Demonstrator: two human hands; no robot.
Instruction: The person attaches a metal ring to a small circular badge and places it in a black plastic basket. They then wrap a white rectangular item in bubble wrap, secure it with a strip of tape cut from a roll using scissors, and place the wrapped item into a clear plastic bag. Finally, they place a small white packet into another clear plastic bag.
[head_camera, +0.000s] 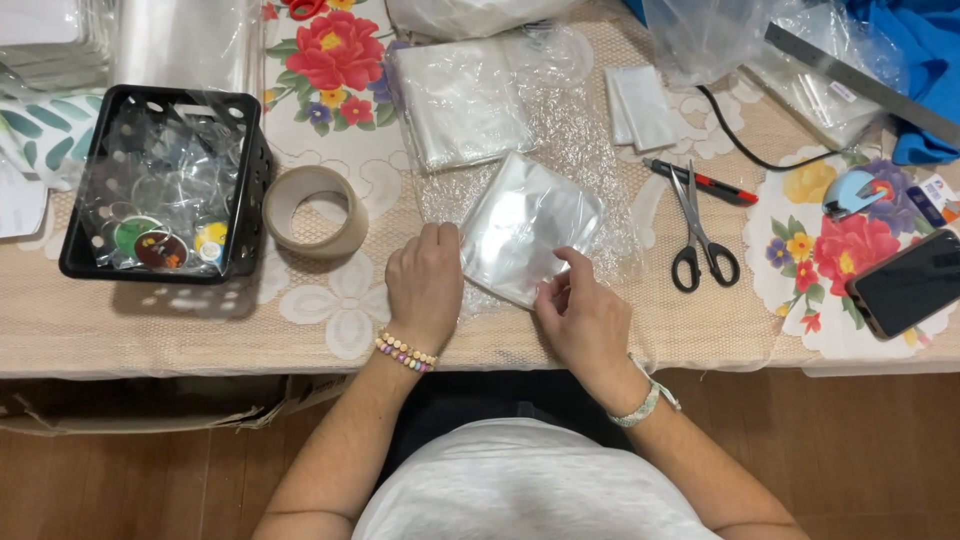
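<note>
Table (120, 330) covered in a beige cloth with flower prints fills the view, its near edge running just behind both wrists. At the left stands a black plastic crate (250, 190) holding bagged round badges; a roll of tan tape (312, 212) sits just beside it, between the crate and the left hand. A stack of clear bags (455, 100) lies at the far middle, with a sheet of bubble wrap (590, 150) spread in front of it. To the right lie black-handled scissors (700, 235), a red and black pen (705, 183), a dark phone (910, 283) near the table's corner, and a small tape dispenser (855, 192). Bare cloth stays open between the right hand and the scissors, and along the near edge on the left.

The small clear plastic pouch (525, 225) lies tilted on the bubble wrap, glossy and square. The left hand (425, 283) presses flat with fingers together on its left edge. The right hand (580, 315) pinches its near corner between thumb and forefinger.
</note>
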